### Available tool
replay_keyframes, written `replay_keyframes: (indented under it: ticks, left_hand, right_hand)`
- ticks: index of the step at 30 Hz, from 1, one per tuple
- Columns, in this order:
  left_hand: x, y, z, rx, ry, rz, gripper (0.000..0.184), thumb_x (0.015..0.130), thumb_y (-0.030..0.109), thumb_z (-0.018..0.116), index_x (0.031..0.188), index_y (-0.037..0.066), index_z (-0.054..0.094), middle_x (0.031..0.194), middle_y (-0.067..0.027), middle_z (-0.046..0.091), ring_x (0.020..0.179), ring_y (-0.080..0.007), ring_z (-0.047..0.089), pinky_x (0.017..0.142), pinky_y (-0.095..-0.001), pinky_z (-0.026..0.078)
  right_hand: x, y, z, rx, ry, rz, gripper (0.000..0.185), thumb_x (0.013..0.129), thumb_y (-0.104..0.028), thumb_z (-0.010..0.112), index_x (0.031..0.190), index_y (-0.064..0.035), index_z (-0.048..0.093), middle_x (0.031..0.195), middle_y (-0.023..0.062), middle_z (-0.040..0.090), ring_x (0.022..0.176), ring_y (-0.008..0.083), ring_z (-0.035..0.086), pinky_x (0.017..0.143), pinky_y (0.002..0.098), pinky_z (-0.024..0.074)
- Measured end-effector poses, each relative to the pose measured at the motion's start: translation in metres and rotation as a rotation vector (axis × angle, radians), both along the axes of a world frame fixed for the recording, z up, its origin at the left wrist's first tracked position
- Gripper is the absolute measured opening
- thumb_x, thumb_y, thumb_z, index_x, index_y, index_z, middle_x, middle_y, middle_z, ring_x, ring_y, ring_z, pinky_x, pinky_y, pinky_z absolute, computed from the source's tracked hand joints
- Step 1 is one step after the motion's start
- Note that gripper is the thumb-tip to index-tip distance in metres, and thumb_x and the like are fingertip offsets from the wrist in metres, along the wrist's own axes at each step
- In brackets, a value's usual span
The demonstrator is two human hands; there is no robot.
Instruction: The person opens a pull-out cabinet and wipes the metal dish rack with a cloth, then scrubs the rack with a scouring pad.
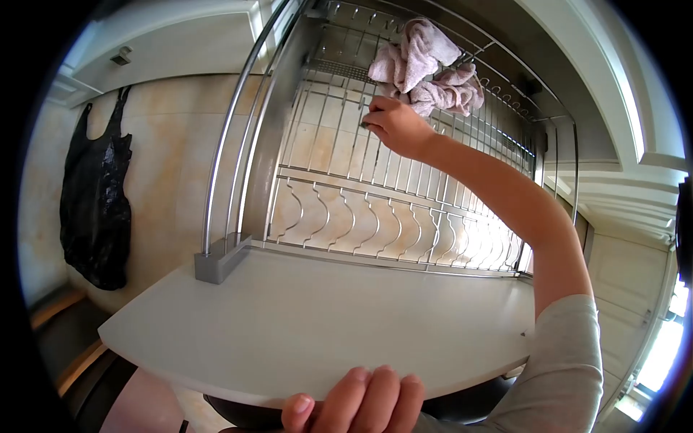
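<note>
My right hand point(398, 128) reaches over the wire rack of the pulled-out drawer point(332, 177). Its thumb and fingers pinch together, and a small dark bit that I cannot identify shows at their tips. Just beyond the hand, a crumpled pale pink towel point(422, 58) lies on the far part of the rack. At the bottom of the view, my left hand point(357, 404) is at the near edge of the white drawer front point(310, 317). Its fingers are curled, and what they hold, if anything, is hidden. The left wrist is out of view.
Metal side rails point(229, 144) frame the rack on the left and continue around the far right. A black plastic bag point(97, 206) lies on the tiled floor point(173, 166) to the left. White cabinets point(173, 43) stand at the upper left and along the right.
</note>
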State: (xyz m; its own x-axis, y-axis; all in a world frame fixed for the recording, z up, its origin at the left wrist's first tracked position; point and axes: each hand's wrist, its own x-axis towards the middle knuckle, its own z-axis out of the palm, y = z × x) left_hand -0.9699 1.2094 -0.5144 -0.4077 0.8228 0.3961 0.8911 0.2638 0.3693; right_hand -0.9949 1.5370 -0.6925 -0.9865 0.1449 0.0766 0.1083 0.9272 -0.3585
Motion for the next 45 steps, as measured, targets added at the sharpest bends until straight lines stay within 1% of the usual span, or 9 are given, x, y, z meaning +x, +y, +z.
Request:
replay_keyframes:
  ticks: [3, 11, 14, 20, 22, 24, 39, 42, 45]
  left_hand:
    - [0.0, 0.0, -0.003, 0.06, 0.008, -0.013, 0.017, 0.08, 0.012, 0.053, 0.096, 0.018, 0.053, 0.091, 0.0024, 0.056, 0.091, -0.0143, 0.052, 0.101, -0.0439, 0.018]
    - [0.002, -0.001, 0.0, 0.0, -0.015, -0.005, 0.019, 0.079, 0.013, 0.056, 0.097, 0.018, 0.054, 0.092, 0.0031, 0.056, 0.092, -0.0148, 0.052, 0.102, -0.0441, 0.017]
    - [0.002, 0.0, -0.001, 0.033, -0.021, -0.003, 0.019, 0.079, 0.013, 0.056, 0.097, 0.018, 0.054, 0.092, 0.0031, 0.056, 0.093, -0.0149, 0.052, 0.102, -0.044, 0.017]
    - [0.001, -0.001, 0.002, -0.023, -0.02, -0.005, 0.019, 0.078, 0.014, 0.057, 0.096, 0.019, 0.055, 0.093, 0.0027, 0.056, 0.094, -0.0147, 0.053, 0.103, -0.0439, 0.017]
    - [0.001, -0.002, -0.001, 0.012, -0.012, -0.012, 0.018, 0.078, 0.014, 0.057, 0.096, 0.019, 0.055, 0.093, 0.0027, 0.056, 0.094, -0.0149, 0.053, 0.103, -0.0441, 0.017]
    - [0.002, 0.0, -0.002, 0.042, -0.025, -0.014, 0.018, 0.078, 0.014, 0.056, 0.096, 0.019, 0.055, 0.093, 0.0027, 0.056, 0.093, -0.015, 0.053, 0.103, -0.0442, 0.017]
    - [-0.006, -0.004, 0.001, -0.037, -0.05, -0.01, 0.021, 0.078, 0.015, 0.055, 0.099, 0.018, 0.054, 0.095, 0.0028, 0.056, 0.094, -0.0156, 0.054, 0.102, -0.0444, 0.017]
    - [-0.014, -0.004, -0.006, 0.042, 0.193, -0.213, 0.021, 0.078, 0.014, 0.055, 0.099, 0.018, 0.055, 0.095, 0.0025, 0.056, 0.094, -0.0155, 0.053, 0.102, -0.0446, 0.017]
    - [0.003, -0.001, 0.007, -0.062, -0.059, -0.002, 0.02, 0.079, 0.015, 0.055, 0.099, 0.019, 0.055, 0.095, 0.0031, 0.056, 0.095, -0.0149, 0.053, 0.102, -0.0447, 0.017]
  right_hand:
    - [0.016, -0.029, -0.001, -0.089, 0.039, 0.201, 0.009, 0.074, -0.005, 0.061, 0.082, -0.0041, 0.063, 0.083, 0.0092, 0.055, 0.078, 0.0255, 0.056, 0.068, 0.0342, 0.0484]
    - [0.002, 0.002, 0.0, -0.089, 0.01, -0.033, 0.012, 0.075, -0.008, 0.061, 0.086, -0.0035, 0.064, 0.084, 0.0102, 0.054, 0.074, 0.0264, 0.056, 0.066, 0.0351, 0.0463]
    - [0.02, -0.027, -0.001, -0.206, 0.002, 0.135, 0.011, 0.075, -0.009, 0.062, 0.085, -0.0037, 0.064, 0.084, 0.0099, 0.054, 0.075, 0.0261, 0.055, 0.067, 0.0352, 0.0462]
    - [0.0, 0.012, -0.003, -0.134, 0.038, -0.073, 0.013, 0.075, -0.009, 0.062, 0.087, -0.0053, 0.066, 0.083, 0.0087, 0.055, 0.074, 0.025, 0.056, 0.067, 0.0342, 0.0471]
    - [0.009, 0.003, -0.012, -0.074, 0.084, 0.005, 0.014, 0.075, -0.008, 0.062, 0.088, -0.0062, 0.066, 0.084, 0.0079, 0.055, 0.073, 0.024, 0.057, 0.066, 0.034, 0.0474]
    - [0.022, -0.022, -0.003, -0.24, -0.008, 0.058, 0.013, 0.076, -0.007, 0.062, 0.089, -0.007, 0.066, 0.085, 0.0073, 0.055, 0.075, 0.0223, 0.056, 0.067, 0.0327, 0.0469]
    - [-0.001, 0.012, -0.004, -0.083, 0.058, -0.053, 0.014, 0.074, -0.008, 0.061, 0.086, -0.0075, 0.066, 0.084, 0.0098, 0.056, 0.077, 0.0265, 0.056, 0.068, 0.0365, 0.0474]
    - [0.024, -0.023, -0.003, -0.207, 0.068, 0.077, 0.013, 0.075, -0.009, 0.061, 0.087, -0.0074, 0.065, 0.084, 0.0103, 0.055, 0.077, 0.0273, 0.056, 0.068, 0.0358, 0.0478]
    - [0.014, -0.002, -0.006, -0.092, 0.117, 0.03, 0.016, 0.076, -0.007, 0.061, 0.093, -0.0061, 0.065, 0.086, 0.0095, 0.055, 0.075, 0.0249, 0.055, 0.066, 0.0344, 0.0471]
